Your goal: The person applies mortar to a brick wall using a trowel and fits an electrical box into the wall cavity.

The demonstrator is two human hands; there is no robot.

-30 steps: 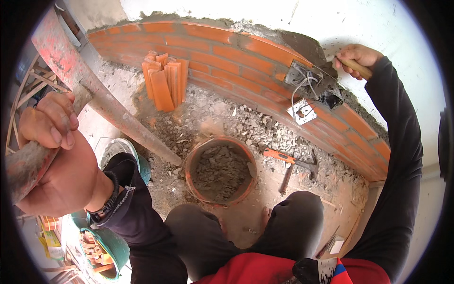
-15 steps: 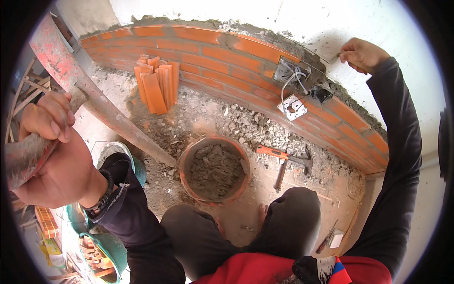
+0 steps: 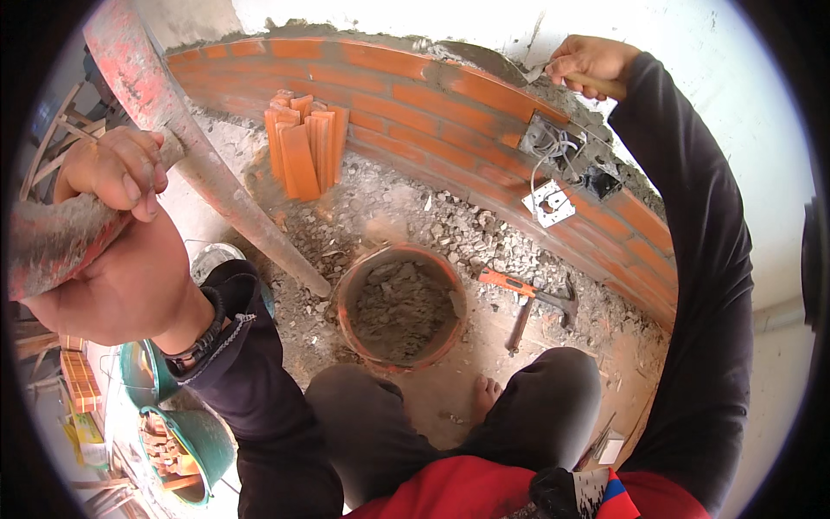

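Note:
My left hand [image 3: 130,216] is wrapped around a paint-worn metal pipe [image 3: 56,242] that joins a slanting red-and-grey pole [image 3: 207,173]. At the upper right my right hand [image 3: 588,62] grips the wooden handle of a trowel [image 3: 488,60]. Its dark blade lies along the mortar on top of the low brick wall [image 3: 372,82], against the white wall. Below the hand, an open electrical box [image 3: 553,143] with loose wires and a white socket plate [image 3: 551,202] are at the brick face. A round tub of grey mortar [image 3: 402,311] stands in front of my knees.
Upright orange bricks [image 3: 303,151] stand by the wall's left part. An orange-handled hammer [image 3: 527,285] lies across another tool among rubble [image 3: 432,216]. Green buckets [image 3: 203,441] are at lower left, one holding brick pieces. A small white block [image 3: 610,448] lies at lower right.
My right hand has moved left along the wall top, and the trowel now shows with its blade at the mortar. My left hand keeps its grip on the pipe. The view has shifted slightly.

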